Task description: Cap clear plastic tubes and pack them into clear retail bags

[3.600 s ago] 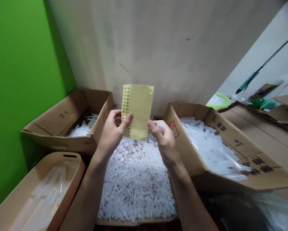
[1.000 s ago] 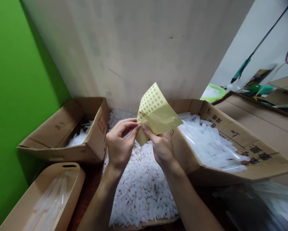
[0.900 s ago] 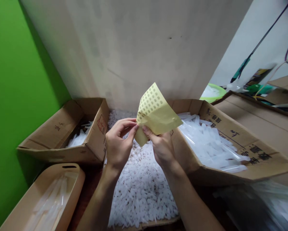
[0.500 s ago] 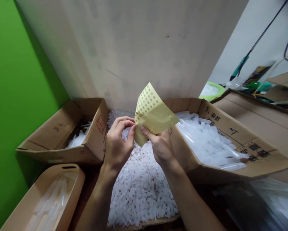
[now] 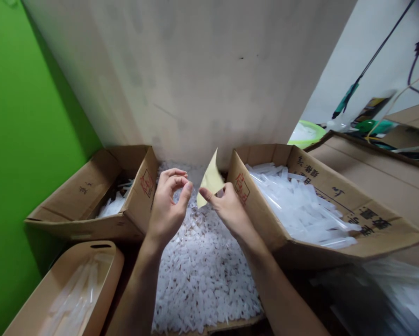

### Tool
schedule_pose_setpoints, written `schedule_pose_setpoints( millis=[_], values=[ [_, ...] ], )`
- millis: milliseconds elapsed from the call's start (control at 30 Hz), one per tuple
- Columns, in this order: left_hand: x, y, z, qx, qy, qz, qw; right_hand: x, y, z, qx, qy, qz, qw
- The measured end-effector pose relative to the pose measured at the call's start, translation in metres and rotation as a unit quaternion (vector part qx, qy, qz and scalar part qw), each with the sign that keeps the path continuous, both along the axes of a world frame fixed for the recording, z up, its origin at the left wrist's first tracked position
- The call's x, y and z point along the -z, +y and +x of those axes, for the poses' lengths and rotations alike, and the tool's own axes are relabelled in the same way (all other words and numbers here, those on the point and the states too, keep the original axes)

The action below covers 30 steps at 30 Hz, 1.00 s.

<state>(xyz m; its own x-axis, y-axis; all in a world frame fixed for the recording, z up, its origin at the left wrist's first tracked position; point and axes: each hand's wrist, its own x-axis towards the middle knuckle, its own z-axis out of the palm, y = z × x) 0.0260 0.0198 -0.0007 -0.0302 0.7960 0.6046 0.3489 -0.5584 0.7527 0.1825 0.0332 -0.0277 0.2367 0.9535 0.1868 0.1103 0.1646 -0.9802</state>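
Observation:
My right hand [image 5: 228, 205] pinches a pale yellow sticker sheet [image 5: 211, 177] between thumb and fingers. The sheet is curved and turned nearly edge-on, so its printed rows do not show. Just left of it, apart from the sheet, is my left hand [image 5: 169, 205], its fingers curled and the thumb tip close to the index fingertip. Anything small between those tips is too small to make out. Below both hands spreads a wide heap of small white translucent plastic pieces [image 5: 202, 266] in a shallow cardboard box.
On the right a cardboard box [image 5: 261, 210] holds long translucent plastic tubes [image 5: 300, 200]. Another cardboard box [image 5: 135, 196] with some white pieces stands at the left. A tan bin [image 5: 116, 266] with tubes is at the lower left. A pale board [image 5: 195, 70] rises behind.
My left hand has come away from the sticker sheet and moved slightly left. My right hand has lowered the sheet and turned it from broadside to nearly edge-on.

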Motion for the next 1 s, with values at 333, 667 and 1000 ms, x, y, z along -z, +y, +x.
schedule_pose_setpoints(
  millis=[333,667,1000],
  values=[
    [-0.024,-0.025,0.006,0.124,-0.013,-0.075,0.989,-0.022,-0.013,0.004,-0.043,-0.233,0.180,0.955],
    [-0.024,-0.029,0.014,0.136,0.021,-0.079,0.987,-0.017,-0.013,0.003,-0.058,-0.256,0.209,0.942],
    [-0.023,-0.030,0.021,0.108,0.009,-0.086,0.990,-0.016,-0.012,0.002,-0.081,-0.263,0.194,0.942]
  ],
)
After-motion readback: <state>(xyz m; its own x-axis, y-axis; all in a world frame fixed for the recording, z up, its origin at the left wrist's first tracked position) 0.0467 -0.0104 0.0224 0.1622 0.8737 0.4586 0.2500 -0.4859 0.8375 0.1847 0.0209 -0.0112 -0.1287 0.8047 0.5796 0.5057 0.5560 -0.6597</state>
